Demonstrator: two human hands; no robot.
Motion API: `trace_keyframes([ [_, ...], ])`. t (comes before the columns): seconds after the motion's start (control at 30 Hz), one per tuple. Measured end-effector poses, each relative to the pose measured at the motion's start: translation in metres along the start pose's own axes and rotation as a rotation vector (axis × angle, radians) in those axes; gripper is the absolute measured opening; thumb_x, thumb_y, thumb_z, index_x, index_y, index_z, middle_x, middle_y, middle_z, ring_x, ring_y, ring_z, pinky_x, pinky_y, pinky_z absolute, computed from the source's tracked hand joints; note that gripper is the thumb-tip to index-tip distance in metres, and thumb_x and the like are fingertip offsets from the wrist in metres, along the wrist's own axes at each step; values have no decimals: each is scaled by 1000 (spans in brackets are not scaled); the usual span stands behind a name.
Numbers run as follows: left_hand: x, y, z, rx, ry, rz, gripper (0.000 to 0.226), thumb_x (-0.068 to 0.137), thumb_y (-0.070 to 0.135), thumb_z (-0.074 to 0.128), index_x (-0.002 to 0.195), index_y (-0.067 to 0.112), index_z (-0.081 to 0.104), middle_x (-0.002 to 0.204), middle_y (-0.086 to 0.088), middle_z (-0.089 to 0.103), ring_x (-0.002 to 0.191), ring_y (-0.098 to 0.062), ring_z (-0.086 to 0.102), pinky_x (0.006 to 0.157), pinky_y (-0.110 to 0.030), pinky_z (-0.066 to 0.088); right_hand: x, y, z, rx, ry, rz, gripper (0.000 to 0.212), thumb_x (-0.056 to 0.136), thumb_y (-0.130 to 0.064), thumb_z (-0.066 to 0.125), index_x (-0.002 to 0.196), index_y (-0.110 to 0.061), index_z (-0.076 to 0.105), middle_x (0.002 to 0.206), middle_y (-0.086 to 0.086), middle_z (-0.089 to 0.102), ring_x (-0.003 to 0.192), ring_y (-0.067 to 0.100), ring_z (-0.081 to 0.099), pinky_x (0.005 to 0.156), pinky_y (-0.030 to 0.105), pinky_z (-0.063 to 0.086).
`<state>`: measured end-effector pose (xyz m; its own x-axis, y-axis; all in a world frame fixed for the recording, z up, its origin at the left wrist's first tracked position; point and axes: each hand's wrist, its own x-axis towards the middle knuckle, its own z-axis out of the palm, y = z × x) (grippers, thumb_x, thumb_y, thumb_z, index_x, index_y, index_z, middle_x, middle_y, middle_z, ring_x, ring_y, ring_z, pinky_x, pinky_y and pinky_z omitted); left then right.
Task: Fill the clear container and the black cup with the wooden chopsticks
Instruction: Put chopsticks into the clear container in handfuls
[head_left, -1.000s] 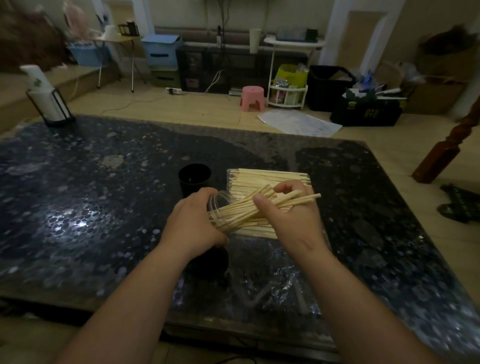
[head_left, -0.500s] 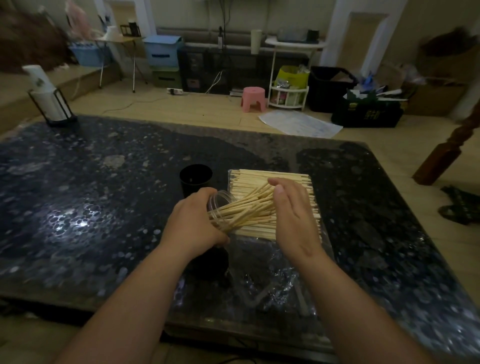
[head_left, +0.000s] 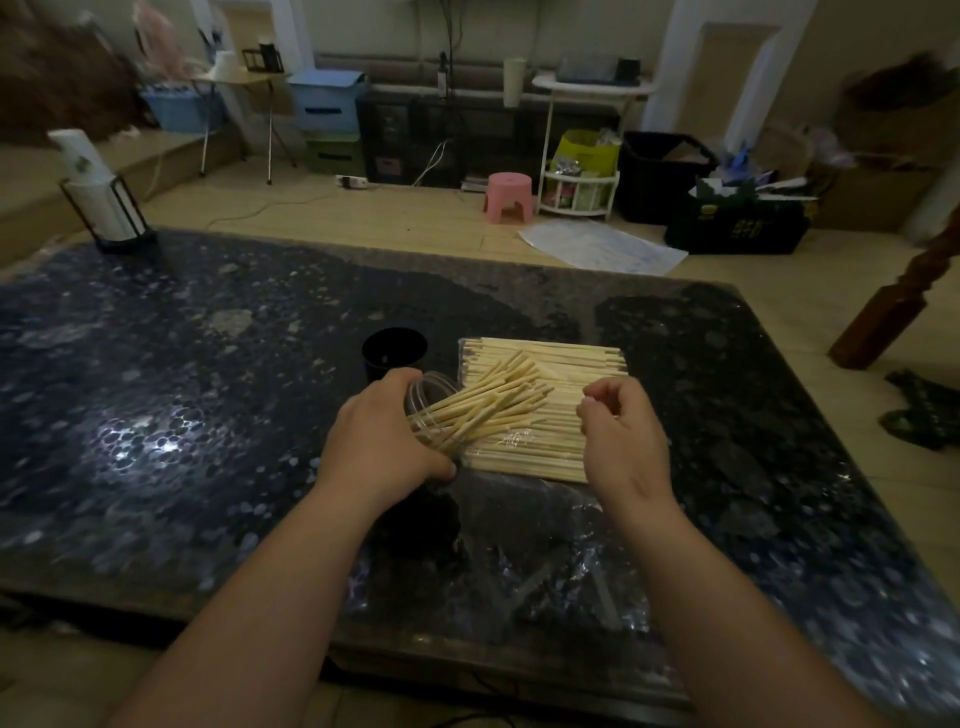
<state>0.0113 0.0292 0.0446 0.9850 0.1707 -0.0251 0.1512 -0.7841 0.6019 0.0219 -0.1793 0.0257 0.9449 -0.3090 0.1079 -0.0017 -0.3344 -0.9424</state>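
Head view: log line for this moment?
left hand: grips tilted clear container | chopsticks: inside it | right hand: curled, empty | black cup: unfilled

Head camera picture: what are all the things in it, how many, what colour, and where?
table: one, dark speckled, nearest.
black cup: one, black, upright on table.
clear container: one, see-through, tilted, in front of black cup.
loose chopsticks: bunch, pale wood, poking from container.
chopstick stack: one, pale wood, flat on table, right of cup.
paper roll: one, white, table's far left corner.
stool: one, pink, floor beyond.
left hand: one, grips container.
right hand: one, fingers curled, over stack.
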Motion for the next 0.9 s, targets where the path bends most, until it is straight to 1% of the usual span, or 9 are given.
trace_keyframes([
  [0.1,0,0,0,-16,16,-12,108,54,27,96,147,29,41,139,1,53,130,-24,48,105,-43,45,4,7,0,-113,-129,53,11,91,-18,55,83,-26,60,83,0,66,82,23,63,78,46,54],
  [0.23,0,-2,1,-28,41,-31,110,53,30,97,147,29,41,141,0,54,130,-25,48,106,-45,45,0,10,1,-272,-388,45,9,90,-23,60,82,-22,64,82,1,68,81,23,65,76,42,54],
  [0.37,1,-2,1,-32,51,-45,110,53,31,97,148,29,40,142,1,53,131,-25,48,107,-45,44,-5,15,7,-452,-523,-40,14,90,-25,57,80,-19,64,78,0,68,76,22,64,74,37,52],
  [0.43,1,-2,1,-36,53,-49,111,54,31,97,149,29,40,143,1,52,132,-24,47,107,-45,44,-6,19,10,-555,-564,-40,17,93,-26,52,86,-20,67,87,1,69,83,22,63,75,35,53],
  [0.53,0,-3,1,-43,50,-49,111,55,31,97,149,28,39,144,1,51,133,-24,46,108,-44,44,-10,25,13,-677,-639,-11,27,95,-19,47,109,-20,70,110,6,67,101,26,61,82,31,49],
  [0.6,0,-3,1,-42,47,-49,110,56,31,97,150,28,38,145,1,51,134,-24,46,108,-45,43,-13,30,17,-685,-702,-38,40,92,-12,46,126,-22,64,129,6,62,118,26,56,95,31,46],
  [0.7,1,-3,1,-42,48,-47,111,56,32,97,150,28,38,145,1,51,133,-24,46,108,-44,43,-17,43,24,-734,-725,-169,55,92,-11,47,146,-22,45,151,1,43,137,21,40,113,29,31],
  [0.77,1,-4,1,-41,47,-45,110,56,32,96,150,28,38,145,1,51,133,-24,46,108,-43,44,-16,52,29,-809,-699,-257,57,94,-16,47,150,-20,39,155,1,36,140,22,35,117,33,27],
  [0.9,3,-8,0,-39,49,-55,110,55,31,97,148,28,40,142,1,53,131,-23,48,107,-45,45,-15,59,37,-875,-688,-318,55,98,-25,48,151,-18,35,156,2,32,142,22,30,117,36,27],
])
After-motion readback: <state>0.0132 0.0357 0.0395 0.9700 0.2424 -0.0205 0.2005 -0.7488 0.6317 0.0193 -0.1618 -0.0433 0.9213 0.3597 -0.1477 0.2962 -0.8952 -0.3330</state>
